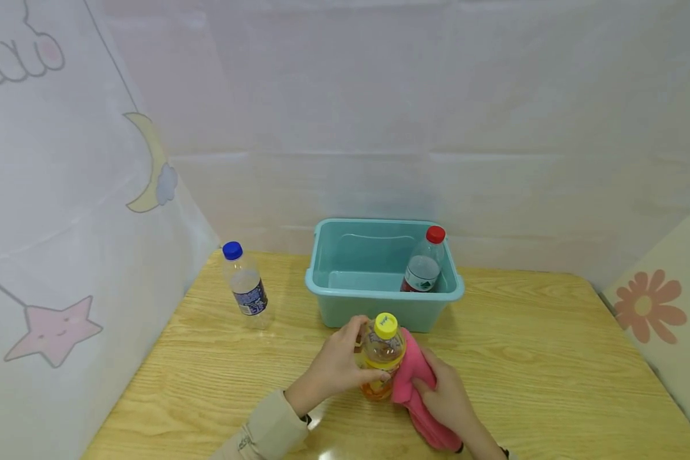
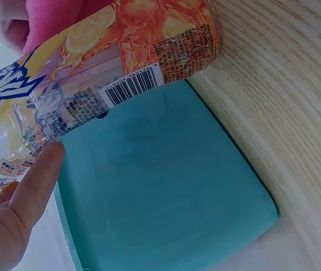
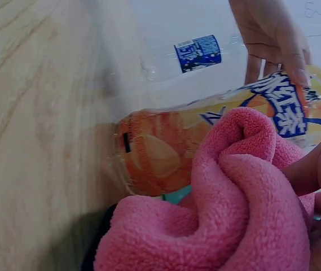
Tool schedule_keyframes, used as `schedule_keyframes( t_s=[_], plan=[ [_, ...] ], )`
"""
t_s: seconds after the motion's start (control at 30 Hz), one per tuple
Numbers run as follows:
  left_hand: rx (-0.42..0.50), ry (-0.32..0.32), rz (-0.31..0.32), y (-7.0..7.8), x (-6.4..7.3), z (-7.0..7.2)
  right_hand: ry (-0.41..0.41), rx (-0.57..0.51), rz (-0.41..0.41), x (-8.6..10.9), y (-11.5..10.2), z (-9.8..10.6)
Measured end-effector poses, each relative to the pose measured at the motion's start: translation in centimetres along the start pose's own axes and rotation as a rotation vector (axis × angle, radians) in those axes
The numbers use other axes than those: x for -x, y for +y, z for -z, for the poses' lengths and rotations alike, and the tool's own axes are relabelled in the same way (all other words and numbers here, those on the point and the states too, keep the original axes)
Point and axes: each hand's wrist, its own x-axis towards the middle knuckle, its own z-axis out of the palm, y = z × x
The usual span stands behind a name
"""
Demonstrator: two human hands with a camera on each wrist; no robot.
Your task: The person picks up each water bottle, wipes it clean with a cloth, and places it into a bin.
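A clear drink bottle (image 1: pixel 383 350) with a yellow cap and an orange-and-yellow label stands on the table in front of the bin. My left hand (image 1: pixel 336 365) grips it from the left, thumb across the front and fingers behind. In my right hand (image 1: pixel 450 396) is a bunched pink cloth (image 1: pixel 412 377), which I hold against the bottle's right side. The right wrist view shows the folded cloth (image 3: pixel 245 186) beside the label (image 3: pixel 166 147). The left wrist view has the bottle's barcode side (image 2: pixel 132 84) and a left finger (image 2: pixel 39 180) touching it.
A teal plastic bin (image 1: pixel 345 300) stands behind the bottle near the wall. Inside its right end leans a red-capped bottle (image 1: pixel 423 265). To the left, a blue-capped bottle (image 1: pixel 247 287) stands on the wooden table (image 1: pixel 540 358). White printed sheeting (image 1: pixel 333 115) hangs behind and at the sides.
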Motion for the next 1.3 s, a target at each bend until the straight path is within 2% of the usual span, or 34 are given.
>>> schedule_keyframes(
  t_s=[0.23,0.47,0.67,0.83,0.97,1.07,1.2,1.3],
  plan=[
    [-0.048,0.038,-0.025,0.3,0.0,-0.4,0.045,0.012,0.02,0.5,-1.1,2.2],
    [-0.121,0.04,0.005,0.5,0.1,-0.5,0.109,0.032,0.057,0.8,-2.5,3.9],
    [-0.137,0.063,-0.011,0.5,0.0,-0.6,0.168,0.06,0.138,1.0,-3.9,4.0],
    [-0.146,0.061,-0.018,0.5,0.1,-0.6,0.18,0.069,0.177,0.6,-4.6,3.5],
    [-0.145,0.03,-0.023,0.6,0.3,-0.4,0.187,0.082,0.212,0.4,-4.8,3.3],
    [-0.124,-0.014,-0.048,0.5,0.4,0.1,0.182,0.096,0.21,0.3,-4.9,3.2],
    [-0.055,-0.102,-0.069,0.2,0.5,1.0,0.161,0.109,0.18,0.3,-5.2,3.3],
    [-0.005,-0.15,-0.051,0.0,0.4,1.5,0.146,0.11,0.167,0.2,-5.3,3.4]
  ],
)
